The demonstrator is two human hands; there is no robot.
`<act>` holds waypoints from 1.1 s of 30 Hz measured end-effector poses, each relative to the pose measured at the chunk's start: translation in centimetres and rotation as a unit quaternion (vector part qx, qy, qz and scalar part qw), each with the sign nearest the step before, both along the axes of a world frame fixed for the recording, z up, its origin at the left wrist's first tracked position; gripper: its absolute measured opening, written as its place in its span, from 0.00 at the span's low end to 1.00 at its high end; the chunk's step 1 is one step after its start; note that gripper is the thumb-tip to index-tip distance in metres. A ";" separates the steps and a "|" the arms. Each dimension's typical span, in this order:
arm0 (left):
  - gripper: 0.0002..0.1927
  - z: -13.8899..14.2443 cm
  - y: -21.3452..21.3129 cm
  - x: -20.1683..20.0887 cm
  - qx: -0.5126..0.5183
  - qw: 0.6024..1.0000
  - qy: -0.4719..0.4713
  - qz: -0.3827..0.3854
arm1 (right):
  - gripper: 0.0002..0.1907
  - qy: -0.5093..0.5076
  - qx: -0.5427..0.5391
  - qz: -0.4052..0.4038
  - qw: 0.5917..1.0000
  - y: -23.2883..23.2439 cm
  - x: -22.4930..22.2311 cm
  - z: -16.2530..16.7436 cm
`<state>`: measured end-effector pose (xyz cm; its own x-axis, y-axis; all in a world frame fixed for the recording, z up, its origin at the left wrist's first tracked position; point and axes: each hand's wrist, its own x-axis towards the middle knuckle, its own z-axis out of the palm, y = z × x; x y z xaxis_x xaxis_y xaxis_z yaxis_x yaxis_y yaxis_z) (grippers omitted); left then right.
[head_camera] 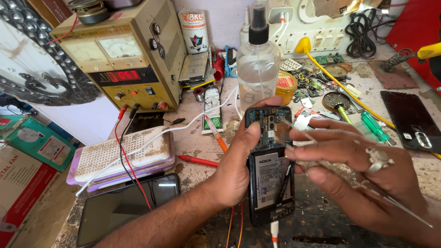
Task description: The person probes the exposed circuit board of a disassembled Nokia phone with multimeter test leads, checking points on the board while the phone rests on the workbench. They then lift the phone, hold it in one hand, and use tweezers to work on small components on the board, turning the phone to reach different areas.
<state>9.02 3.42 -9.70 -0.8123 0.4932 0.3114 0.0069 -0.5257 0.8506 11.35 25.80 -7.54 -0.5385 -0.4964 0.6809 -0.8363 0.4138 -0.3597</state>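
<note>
At centre frame, the left hand (236, 170) grips an opened phone (270, 165); the right hand (363, 174) pinches tweezers (321, 151) over its board. A slip could scratch components.

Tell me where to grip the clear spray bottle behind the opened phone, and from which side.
Grip the clear spray bottle around its round body, probably from its left: it stands upright, the black pump top is narrow, the yellow tub crowds its right, and the opened phone in the left hand blocks the front.
</note>
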 end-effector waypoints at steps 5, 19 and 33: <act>0.41 0.0 0.3 0.6 -0.008 1.000 0.023 0.001 | 0.12 0.002 0.036 0.041 0.998 -0.4 0.1 -0.2; 0.27 -1.3 -0.5 0.4 0.039 0.995 -0.087 -0.027 | 0.08 0.059 -0.008 0.097 0.994 0.0 -0.2 -1.2; 0.33 0.3 -1.7 -0.6 0.088 0.989 -0.034 -0.110 | 0.18 -0.010 -0.046 0.043 0.998 1.5 -0.7 1.3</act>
<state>8.44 1.70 -9.35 -0.7139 0.6026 0.3566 -0.1779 -0.6487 0.7400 10.68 27.30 -6.24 -0.5103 -0.4772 0.7154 -0.8596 0.3061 -0.4090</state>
